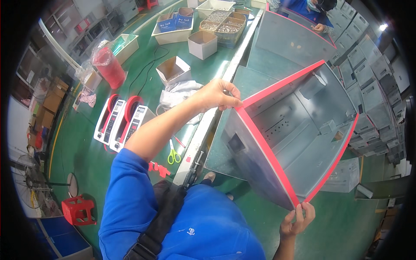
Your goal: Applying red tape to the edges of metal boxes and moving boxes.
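Observation:
In front of me to the right stands a grey metal cabinet [255,147], its open side facing up and right. Red tape [277,167] runs along its rim. At the rim's upper left corner, my left hand [222,94] is closed, thumb and fingertips pinching the tape on the edge. My right hand [298,220] is at the near lower corner, fingers bent and closed on the taped edge. Inside the cabinet are small punched holes, a rectangular bracket [328,126] and bare grey walls.
Left on the green bench are two white tape dispensers [113,123] with red rolls, yellow-green scissors [173,155], red tape scraps [160,169], open boxes [173,70] and trays of small parts [223,27]. Beyond, a co-worker [303,13] stands at another cabinet [292,41]. Grey cabinets [372,93] are stacked at right.

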`<state>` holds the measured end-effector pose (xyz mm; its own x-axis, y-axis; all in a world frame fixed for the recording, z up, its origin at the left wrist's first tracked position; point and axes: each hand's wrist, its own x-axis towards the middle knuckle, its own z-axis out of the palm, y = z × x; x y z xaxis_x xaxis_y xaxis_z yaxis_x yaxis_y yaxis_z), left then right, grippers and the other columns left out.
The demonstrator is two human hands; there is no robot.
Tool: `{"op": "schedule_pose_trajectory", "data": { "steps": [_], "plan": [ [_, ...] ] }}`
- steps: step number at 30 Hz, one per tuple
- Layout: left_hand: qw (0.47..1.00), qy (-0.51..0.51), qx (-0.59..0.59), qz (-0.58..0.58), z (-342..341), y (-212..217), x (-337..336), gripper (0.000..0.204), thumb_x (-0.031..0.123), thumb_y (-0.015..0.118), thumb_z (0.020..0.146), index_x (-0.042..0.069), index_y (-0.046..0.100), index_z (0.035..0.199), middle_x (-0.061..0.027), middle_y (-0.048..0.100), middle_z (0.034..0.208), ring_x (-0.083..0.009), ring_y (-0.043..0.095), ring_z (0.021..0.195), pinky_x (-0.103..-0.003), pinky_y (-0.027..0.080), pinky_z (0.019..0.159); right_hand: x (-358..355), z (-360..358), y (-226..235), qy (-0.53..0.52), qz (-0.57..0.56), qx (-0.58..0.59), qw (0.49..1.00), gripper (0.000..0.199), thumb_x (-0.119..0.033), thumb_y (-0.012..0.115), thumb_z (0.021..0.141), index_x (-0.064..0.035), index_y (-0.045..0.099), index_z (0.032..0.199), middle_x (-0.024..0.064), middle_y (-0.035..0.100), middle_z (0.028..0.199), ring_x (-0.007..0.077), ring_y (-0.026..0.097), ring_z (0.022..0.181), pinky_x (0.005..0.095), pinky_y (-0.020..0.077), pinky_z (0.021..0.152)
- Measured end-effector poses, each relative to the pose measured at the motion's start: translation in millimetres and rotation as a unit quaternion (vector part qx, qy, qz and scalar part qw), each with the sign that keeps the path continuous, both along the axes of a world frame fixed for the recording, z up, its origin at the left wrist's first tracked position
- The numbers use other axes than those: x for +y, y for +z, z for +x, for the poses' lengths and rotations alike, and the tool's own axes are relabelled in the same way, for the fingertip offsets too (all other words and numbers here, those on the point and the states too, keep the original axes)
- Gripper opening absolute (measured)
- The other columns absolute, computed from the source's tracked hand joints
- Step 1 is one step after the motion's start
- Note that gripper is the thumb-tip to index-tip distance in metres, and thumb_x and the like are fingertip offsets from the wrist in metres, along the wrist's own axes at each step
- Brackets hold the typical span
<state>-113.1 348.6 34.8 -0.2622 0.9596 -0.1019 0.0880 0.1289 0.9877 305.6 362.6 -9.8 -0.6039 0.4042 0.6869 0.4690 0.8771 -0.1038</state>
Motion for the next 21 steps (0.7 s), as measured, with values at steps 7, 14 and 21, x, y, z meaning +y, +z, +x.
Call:
{"op": "schedule_pose_trajectory", "data": {
  "steps": [7, 14, 21],
  "plan": [
    [1.0, 0.001, -0.001, 0.017, 1.4, -2.5, -0.9, 0.01, 0.008, 0.069, 0.068, 0.003, 0.061, 0.072, -0.0019, 0.055, 0.057, -0.0059, 0.045, 0.045, -0.021, 0.034, 0.042, -0.9, 0.6, 0.0, -0.003, -0.001, -0.002, 1.0, 0.029, 0.001, 0.048, 0.074, -0.0009, 0.051, 0.103, 0.0167, 0.048, 0.106, 0.0325, 0.047, 0.094, 0.0431, 0.0424, 0.078],
    [1.0, 0.004, -0.003, 0.029, 1.8, -5.3, -1.1, 0.011, 0.008, 0.069, 0.069, 0.003, 0.06, 0.071, -0.001, 0.054, 0.057, -0.005, 0.044, 0.045, -0.02, 0.032, 0.042, -0.5, -0.5, 1.3, -0.002, 0.0, -0.002, 1.0, 0.03, 0.001, 0.049, 0.074, -0.0007, 0.051, 0.103, 0.0167, 0.048, 0.105, 0.0325, 0.047, 0.094, 0.0432, 0.0421, 0.079],
    [0.999, 0.01, 0.036, 0.024, 2.8, -6.4, -1.5, 0.011, 0.01, 0.069, 0.07, 0.004, 0.06, 0.073, 0.0005, 0.054, 0.057, -0.0043, 0.043, 0.045, -0.02, 0.032, 0.042, -0.8, -0.2, -0.4, -0.004, -0.001, 0.0, 1.0, 0.029, 0.0, 0.048, 0.074, -0.0002, 0.051, 0.103, 0.0166, 0.048, 0.105, 0.0326, 0.047, 0.095, 0.043, 0.0421, 0.079]
  ]
}}
